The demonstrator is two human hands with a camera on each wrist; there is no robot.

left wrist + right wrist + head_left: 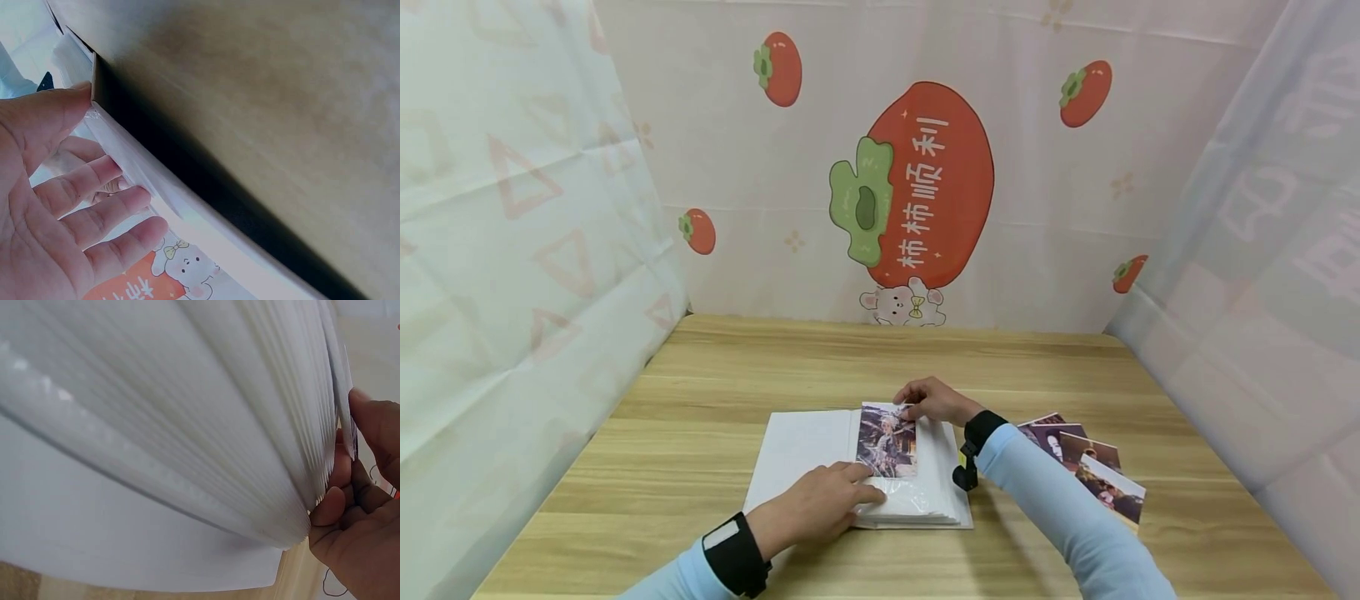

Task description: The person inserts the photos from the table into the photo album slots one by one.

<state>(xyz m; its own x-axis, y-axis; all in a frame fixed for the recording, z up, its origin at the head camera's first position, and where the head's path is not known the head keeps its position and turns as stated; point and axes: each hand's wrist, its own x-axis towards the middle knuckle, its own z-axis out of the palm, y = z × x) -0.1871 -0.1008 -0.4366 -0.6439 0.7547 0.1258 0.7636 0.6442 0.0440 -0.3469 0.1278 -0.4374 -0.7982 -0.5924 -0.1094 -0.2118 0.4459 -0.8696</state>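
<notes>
Fitting a photo [883, 446] into a clear page pocket [906, 502] looks like the current step. Photo sits on the right-hand page of the opened album [805, 454], about 1 o'clock from album centre; can't tell whether its lower edge is inside the plastic. Right hand [936, 402] is at the photo's 1 o'clock corner, thumb and fingers pinched on it. Left hand [820, 504] is at its 8 o'clock, fingers fairly straight, resting on the page, not clamped. Next move probably calls for the left steadying the page while the right feeds the photo toward 6 o'clock, kept square; a skewed corner could snag. Loose photos [1092, 452] fanned on the counter [700, 375], album's 3 o'clock.
</notes>
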